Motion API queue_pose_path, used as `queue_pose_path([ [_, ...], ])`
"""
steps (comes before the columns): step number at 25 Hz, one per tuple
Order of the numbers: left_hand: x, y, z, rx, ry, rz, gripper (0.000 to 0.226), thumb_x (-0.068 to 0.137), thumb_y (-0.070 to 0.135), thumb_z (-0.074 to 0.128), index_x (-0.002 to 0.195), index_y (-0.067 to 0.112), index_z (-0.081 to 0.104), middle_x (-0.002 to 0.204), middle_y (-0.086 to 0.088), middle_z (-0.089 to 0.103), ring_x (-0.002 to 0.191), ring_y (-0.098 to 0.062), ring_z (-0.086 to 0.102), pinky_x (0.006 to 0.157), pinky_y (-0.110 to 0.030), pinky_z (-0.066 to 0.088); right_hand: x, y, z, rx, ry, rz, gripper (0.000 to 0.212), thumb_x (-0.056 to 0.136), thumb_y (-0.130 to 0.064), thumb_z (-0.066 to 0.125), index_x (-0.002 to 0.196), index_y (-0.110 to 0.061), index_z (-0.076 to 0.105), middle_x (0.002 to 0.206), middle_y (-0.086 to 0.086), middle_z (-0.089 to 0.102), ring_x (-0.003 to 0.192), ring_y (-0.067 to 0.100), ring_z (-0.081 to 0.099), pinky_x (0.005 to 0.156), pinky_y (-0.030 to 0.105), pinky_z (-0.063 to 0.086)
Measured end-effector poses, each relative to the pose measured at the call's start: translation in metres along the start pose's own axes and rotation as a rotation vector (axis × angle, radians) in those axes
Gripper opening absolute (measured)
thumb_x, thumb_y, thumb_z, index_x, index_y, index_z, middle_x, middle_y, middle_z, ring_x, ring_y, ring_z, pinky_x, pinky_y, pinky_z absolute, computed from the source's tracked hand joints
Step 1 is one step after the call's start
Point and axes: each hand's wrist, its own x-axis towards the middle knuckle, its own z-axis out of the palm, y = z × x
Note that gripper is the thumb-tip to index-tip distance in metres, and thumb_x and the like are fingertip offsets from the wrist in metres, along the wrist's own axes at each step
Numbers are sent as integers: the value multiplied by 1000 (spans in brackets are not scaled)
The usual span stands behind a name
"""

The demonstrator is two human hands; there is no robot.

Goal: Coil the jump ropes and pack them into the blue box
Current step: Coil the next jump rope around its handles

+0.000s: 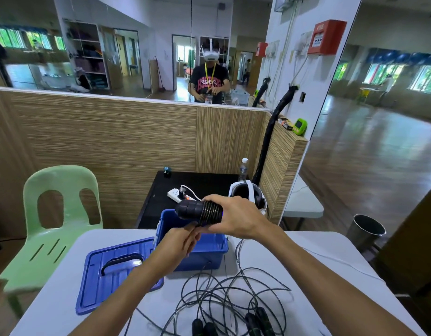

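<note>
My right hand (236, 218) grips a pair of black jump rope handles (192, 209) with black cord wound round them, held above the open blue box (204, 253). Just below, my left hand (179, 241) pinches the free end of that cord near the wound part. A tangle of loose black jump ropes (229, 297) lies on the white table (318, 267) near me, with several black handles (255, 321) at the front edge. The box's inside is mostly hidden by my hands.
The blue lid (112, 275) lies flat left of the box. A green plastic chair (52, 221) stands to the left. Behind the box is a black table (161, 202) with a power strip (179, 194), a headset (248, 194) and a water bottle (243, 169). A metal bin (366, 231) stands to the right.
</note>
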Motion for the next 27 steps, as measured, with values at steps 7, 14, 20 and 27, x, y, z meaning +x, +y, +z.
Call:
queue_pose_path([
  [7,16,-1,-48,395,-247,202,25,83,18,57,70,39,55,67,12,59,64,-1,52,64,-25,46,-21,-20,2,11,-33,-148,58,74,-81,54,116,-41,53,76,-18,58,74,7,56,74,31,50],
  [14,38,66,-81,1205,-189,475,12,98,25,46,103,18,55,93,-1,64,85,-24,62,58,-33,34,-23,-22,10,-214,-124,-109,69,83,-80,43,128,-28,42,86,6,62,80,28,59,65,37,43],
  [20,14,84,-62,1332,-151,330,16,97,18,46,112,14,50,102,-2,64,94,-26,65,64,-36,42,-13,-11,7,-202,-78,-6,66,84,-75,48,144,-53,30,100,2,71,94,26,64,76,35,49],
  [27,-10,85,-25,625,63,21,24,101,41,42,106,20,53,80,-5,69,72,-22,67,60,-35,50,-5,-4,2,-295,56,26,61,88,-67,49,144,-49,36,100,3,71,91,26,66,66,32,43],
])
